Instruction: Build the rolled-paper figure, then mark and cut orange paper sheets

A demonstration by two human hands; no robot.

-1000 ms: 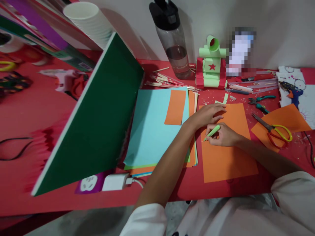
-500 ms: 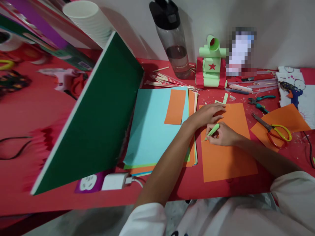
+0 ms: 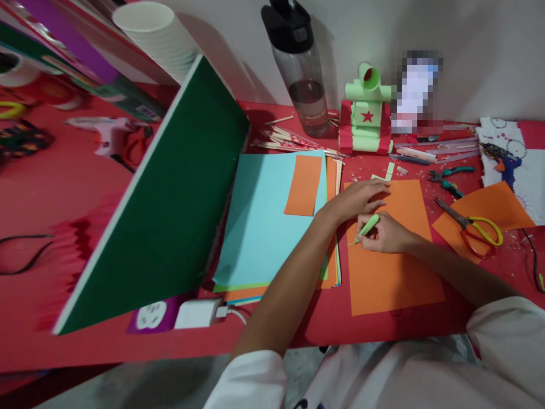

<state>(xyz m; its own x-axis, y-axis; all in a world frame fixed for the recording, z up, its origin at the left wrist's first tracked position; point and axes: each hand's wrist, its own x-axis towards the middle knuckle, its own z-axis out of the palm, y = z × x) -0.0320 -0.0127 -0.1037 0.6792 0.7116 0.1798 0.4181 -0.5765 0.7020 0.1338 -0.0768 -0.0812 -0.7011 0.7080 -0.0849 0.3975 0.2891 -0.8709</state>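
My right hand (image 3: 383,232) grips a light green pen (image 3: 368,225), its tip down on an orange paper sheet (image 3: 395,284) toward the sheet's left edge. A short faint line shows near the tip. Just above, my left hand (image 3: 361,199) lies flat across the top left part of the same sheet, fingers stretched out to the right. My left forearm crosses a stack of coloured paper with a light blue sheet (image 3: 264,216) on top. On that blue sheet rests a small orange rectangle (image 3: 303,184).
A green board (image 3: 157,210) stands tilted left of the stack. Scissors (image 3: 479,227) lie on another orange piece (image 3: 502,201) at right, near pliers (image 3: 451,177). Behind are a water bottle (image 3: 304,85), a green paper model (image 3: 368,111), wooden sticks (image 3: 285,138) and a blurred-out phone (image 3: 415,91).
Both hands keep nearly the same place on the orange sheet, the pen still touching it. The view has shifted very slightly.
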